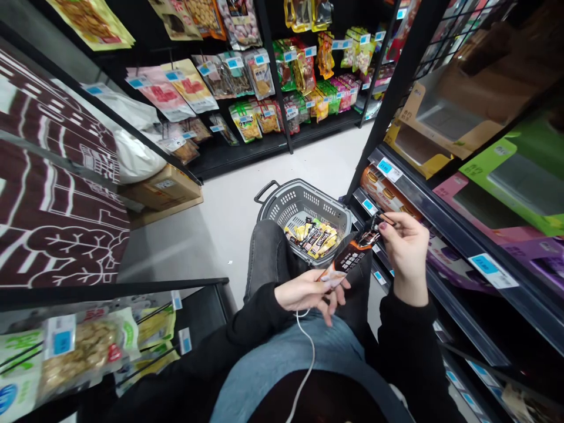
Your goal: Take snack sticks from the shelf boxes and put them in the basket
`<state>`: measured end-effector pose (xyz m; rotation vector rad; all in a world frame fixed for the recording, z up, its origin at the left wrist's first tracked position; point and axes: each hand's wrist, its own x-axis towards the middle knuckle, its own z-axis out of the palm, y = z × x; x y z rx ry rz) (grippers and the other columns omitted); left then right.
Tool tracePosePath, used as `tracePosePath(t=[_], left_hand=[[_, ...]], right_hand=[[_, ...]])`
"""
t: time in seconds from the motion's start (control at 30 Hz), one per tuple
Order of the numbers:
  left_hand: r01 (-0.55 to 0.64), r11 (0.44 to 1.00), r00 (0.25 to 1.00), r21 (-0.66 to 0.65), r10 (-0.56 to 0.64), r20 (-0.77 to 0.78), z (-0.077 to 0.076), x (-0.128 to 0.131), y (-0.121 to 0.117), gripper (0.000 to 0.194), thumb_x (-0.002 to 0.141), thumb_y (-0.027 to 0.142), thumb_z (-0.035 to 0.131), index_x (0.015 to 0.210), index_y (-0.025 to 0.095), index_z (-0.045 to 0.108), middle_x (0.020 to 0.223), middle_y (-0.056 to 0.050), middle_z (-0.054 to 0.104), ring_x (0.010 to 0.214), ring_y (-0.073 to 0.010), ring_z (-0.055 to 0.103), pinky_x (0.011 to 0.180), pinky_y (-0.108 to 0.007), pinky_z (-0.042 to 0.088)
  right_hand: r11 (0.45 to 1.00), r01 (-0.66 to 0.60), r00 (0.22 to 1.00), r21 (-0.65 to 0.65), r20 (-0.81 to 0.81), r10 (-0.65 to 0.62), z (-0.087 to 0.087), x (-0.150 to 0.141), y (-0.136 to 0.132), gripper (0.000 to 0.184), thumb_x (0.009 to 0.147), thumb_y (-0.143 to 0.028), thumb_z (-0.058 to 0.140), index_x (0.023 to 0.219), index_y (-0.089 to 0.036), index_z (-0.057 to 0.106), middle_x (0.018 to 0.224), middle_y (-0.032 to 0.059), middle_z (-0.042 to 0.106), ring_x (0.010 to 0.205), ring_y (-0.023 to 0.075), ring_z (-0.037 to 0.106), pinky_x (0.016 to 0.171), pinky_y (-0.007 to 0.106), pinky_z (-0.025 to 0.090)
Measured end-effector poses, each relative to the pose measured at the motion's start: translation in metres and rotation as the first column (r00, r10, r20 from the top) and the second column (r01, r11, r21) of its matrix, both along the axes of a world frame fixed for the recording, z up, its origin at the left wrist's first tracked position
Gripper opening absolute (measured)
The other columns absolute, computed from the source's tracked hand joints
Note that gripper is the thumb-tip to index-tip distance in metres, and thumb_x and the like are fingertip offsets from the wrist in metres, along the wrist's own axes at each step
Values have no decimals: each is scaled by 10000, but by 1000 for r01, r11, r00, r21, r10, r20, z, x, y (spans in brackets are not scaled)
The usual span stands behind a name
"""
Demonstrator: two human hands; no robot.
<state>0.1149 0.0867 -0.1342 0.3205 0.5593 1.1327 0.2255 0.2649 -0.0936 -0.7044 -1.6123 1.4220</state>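
A black and orange snack packet (348,258) is held tilted over my lap. My left hand (308,291) grips its lower end, thumb on top and fingers curled beneath. With thumb and fingertips, my right hand (405,241) pinches at its dark upper end; exactly what sits between those fingertips is partly hidden. Just beyond the packet, a grey plastic basket (317,197) stands on the floor in front of my knees. Several small yellow and black packaged snacks (312,235) lie inside it.
On my right rise dark shelves (440,258) with price tags and colourful display boxes (520,188). Hanging snack bags (244,120) fill the rack ahead. Left are a cardboard box (165,191) and a brown patterned panel (57,194). A white cable (312,352) crosses my lap.
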Motion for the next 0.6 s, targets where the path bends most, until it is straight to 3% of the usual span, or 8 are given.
tracePosePath(t=[0.07, 0.13, 0.23, 0.33, 0.47, 0.53, 0.6], left_hand=[[42, 998, 993, 42, -46, 106, -2, -5, -4, 628, 643, 539, 718, 1042, 71, 593, 794, -93, 659, 582, -141, 622, 502, -293, 565], [1, 1000, 997, 9, -1, 77, -2, -9, -5, 577, 640, 526, 726, 969, 65, 613, 721, -79, 656, 532, -133, 613, 443, -252, 544], [-213, 972, 972, -104, 199, -124, 0, -14, -3, 398, 612, 375, 790, 830, 90, 618, 600, -23, 632, 473, -111, 586, 382, -188, 492], [-408, 905, 839, -116, 323, -437, 2, -18, 1, 371, 553, 304, 822, 808, 94, 654, 634, -24, 667, 518, -122, 601, 438, -210, 511], [-475, 880, 599, -9, 316, -735, 1, -24, 2, 329, 539, 266, 810, 810, 105, 716, 796, -58, 730, 692, -172, 652, 622, -261, 545], [-470, 883, 541, 1, 288, -790, -4, -27, 2, 340, 550, 280, 798, 838, 112, 730, 839, -61, 737, 726, -186, 662, 650, -269, 544], [-462, 886, 531, -27, 253, -809, -10, -32, 4, 346, 552, 294, 793, 841, 112, 736, 801, -53, 738, 668, -175, 658, 602, -262, 541]], right_hand=[[993, -99, 989, -63, -112, 92, -6, 1, 2, 284, 665, -482, 723, 761, -238, 614, 665, -6, 645, 624, 167, 638, 627, 338, 552], [971, -222, 957, -87, -209, 200, -8, 2, 2, 326, 664, -540, 704, 723, -247, 573, 659, -11, 634, 669, 185, 654, 651, 365, 557], [938, -330, 925, -101, -230, 301, -6, 4, 0, 447, 670, -645, 633, 881, -252, 601, 913, 50, 677, 877, 237, 665, 763, 420, 545], [921, -349, 937, -175, -86, 338, -9, 6, 3, 633, 688, -664, 596, 1157, -243, 545, 1117, 102, 643, 931, 253, 659, 813, 437, 526], [951, -262, 954, -162, 105, 281, -22, 5, 10, 406, 738, -418, 678, 1089, -228, 604, 979, 62, 701, 950, 231, 656, 856, 410, 508], [964, -225, 964, -143, 113, 242, -27, 2, 10, 316, 760, -376, 661, 1032, -218, 631, 924, 52, 714, 943, 230, 660, 868, 413, 504], [973, -197, 972, -122, 104, 210, -27, -4, 7, 267, 785, -356, 636, 1012, -215, 637, 936, 52, 716, 932, 227, 667, 875, 409, 501]])
